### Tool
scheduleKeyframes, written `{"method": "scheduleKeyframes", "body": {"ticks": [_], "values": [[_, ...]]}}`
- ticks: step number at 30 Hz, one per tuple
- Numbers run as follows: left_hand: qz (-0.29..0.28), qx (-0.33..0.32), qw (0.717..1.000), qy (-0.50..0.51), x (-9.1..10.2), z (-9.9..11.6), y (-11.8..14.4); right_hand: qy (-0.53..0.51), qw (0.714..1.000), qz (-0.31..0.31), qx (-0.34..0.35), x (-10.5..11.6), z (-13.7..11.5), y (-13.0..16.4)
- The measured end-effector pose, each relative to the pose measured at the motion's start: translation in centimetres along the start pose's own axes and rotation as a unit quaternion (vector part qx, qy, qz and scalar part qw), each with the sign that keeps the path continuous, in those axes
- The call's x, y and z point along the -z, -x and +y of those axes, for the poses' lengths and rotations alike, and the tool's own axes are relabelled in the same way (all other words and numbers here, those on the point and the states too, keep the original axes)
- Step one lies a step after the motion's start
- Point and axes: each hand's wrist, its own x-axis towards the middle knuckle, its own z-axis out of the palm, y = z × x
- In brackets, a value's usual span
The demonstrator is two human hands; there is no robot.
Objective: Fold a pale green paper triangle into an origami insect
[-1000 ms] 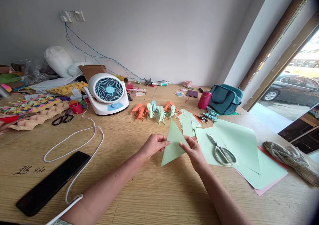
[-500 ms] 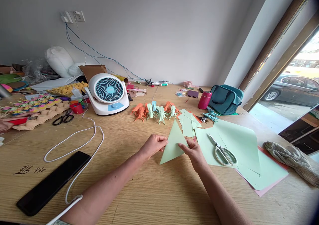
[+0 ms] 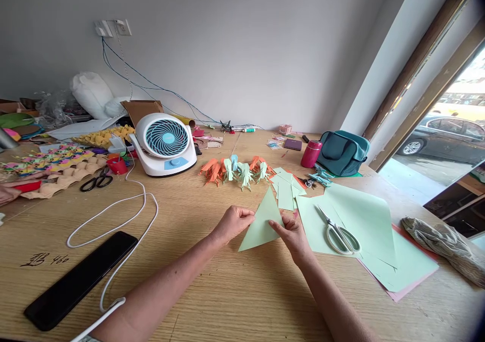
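Observation:
A light green paper triangle [image 3: 261, 224] lies on the wooden table [image 3: 212, 291], its point aimed away from me. My left hand [image 3: 232, 223] pinches its left edge. My right hand [image 3: 291, 233] presses on its right side with the fingers. Behind it lies a small stack of cut green paper pieces [image 3: 285, 186]. Further back is a row of folded orange and green paper figures [image 3: 237, 169]. To the right, white-handled scissors [image 3: 338, 231] rest on large green sheets [image 3: 364, 231].
A white desk fan [image 3: 164, 143] stands back left, its white cable [image 3: 117, 215] looping past a black phone [image 3: 78, 279]. Black scissors [image 3: 96, 179], egg cartons [image 3: 56, 178], a red bottle [image 3: 311, 153], a teal bag [image 3: 343, 151] and a crumpled cloth [image 3: 443, 241] surround the work area.
The green triangle has swung slightly anticlockwise and shifted left in my hands. My right fingers slid further onto the paper. The view rose a little.

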Motion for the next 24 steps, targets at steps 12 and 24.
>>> {"method": "scheduleKeyframes", "body": {"ticks": [12, 24], "values": [[0.013, 0.027, 0.998, 0.057, -0.4, -0.8, -0.2, 0.029, 0.999, 0.015, 0.022, -0.1, 1.2, 0.0], [0.01, 0.073, 0.991, 0.113, -0.8, -0.2, 0.1, 0.036, 0.999, 0.02, 0.034, -0.2, 1.3, 0.0]]}}
